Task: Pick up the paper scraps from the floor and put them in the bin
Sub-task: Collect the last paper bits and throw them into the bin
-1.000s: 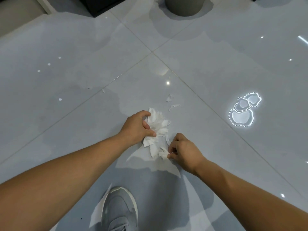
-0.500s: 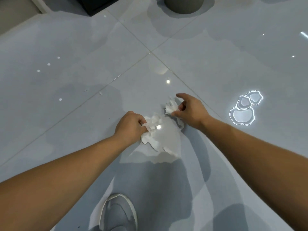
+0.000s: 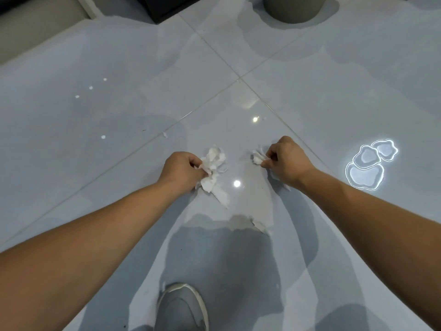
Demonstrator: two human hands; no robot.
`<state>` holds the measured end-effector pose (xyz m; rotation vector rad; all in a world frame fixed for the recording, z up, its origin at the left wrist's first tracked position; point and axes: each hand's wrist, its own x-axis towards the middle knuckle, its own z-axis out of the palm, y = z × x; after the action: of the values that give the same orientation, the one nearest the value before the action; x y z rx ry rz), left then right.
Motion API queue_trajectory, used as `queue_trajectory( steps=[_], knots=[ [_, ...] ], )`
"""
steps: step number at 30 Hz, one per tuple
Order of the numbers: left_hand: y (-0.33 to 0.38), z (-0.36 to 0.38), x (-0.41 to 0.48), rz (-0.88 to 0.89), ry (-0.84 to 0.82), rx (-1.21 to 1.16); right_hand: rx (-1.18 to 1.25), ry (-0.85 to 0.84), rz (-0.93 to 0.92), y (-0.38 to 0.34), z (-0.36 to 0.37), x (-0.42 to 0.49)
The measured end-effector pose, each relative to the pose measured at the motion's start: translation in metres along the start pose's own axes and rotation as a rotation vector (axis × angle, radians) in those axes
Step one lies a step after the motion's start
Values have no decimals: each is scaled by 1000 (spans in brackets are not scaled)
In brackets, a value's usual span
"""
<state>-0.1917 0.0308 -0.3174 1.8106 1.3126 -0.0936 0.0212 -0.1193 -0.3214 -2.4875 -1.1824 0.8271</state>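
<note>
— So, where are the paper scraps right now?

— Most of them sit in a crumpled white bunch (image 3: 213,167) held by the left hand (image 3: 183,173). The fingers are curled round its middle, and the paper sticks out to the right of the knuckles, with one long strip hanging down toward the person.

— And the other hand?

— The right hand (image 3: 286,163) pinches a small wad (image 3: 257,158) between thumb and fingertips. The wad pokes out on the hand's left side, pointing toward the bigger bunch.

— Do the two lots touch?

— No, they are apart, with a strip of glossy grey floor (image 3: 95,163) between them. Both hands are low over the tiles, but I cannot tell whether either lot of paper touches the floor.

— Anything loose on the tiles?

— One stray fleck (image 3: 164,134) lies beside a grout line (image 3: 133,149), up and to the left of the left hand and clear of it.

— Where is the bin?

— The round grey bin (image 3: 293,8) stands at the top edge of the view, well apart from both hands, and only its lower part shows.

— What else is in view?

— A grey shoe (image 3: 181,309) at the bottom, between the two forearms, and a bright lamp reflection (image 3: 370,166) just right of the right wrist.
</note>
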Motion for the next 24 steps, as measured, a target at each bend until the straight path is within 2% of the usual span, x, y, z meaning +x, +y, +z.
queue_trajectory(
  steps=[5, 10, 16, 24],
  knots=[
    [-10, -33, 20, -52, 183, -69, 120, -173, -26, -1, 0, -41],
    [-10, -59, 49, -26, 341, -3, 218, -223, -26, 0, 7, -81],
    [-4, -56, 58, 32, 288, 147, 38, -315, -35, -7, 35, -115],
    [3, -52, 57, 89, 229, 175, -74, -283, -61, -9, 48, -117]
  ],
)
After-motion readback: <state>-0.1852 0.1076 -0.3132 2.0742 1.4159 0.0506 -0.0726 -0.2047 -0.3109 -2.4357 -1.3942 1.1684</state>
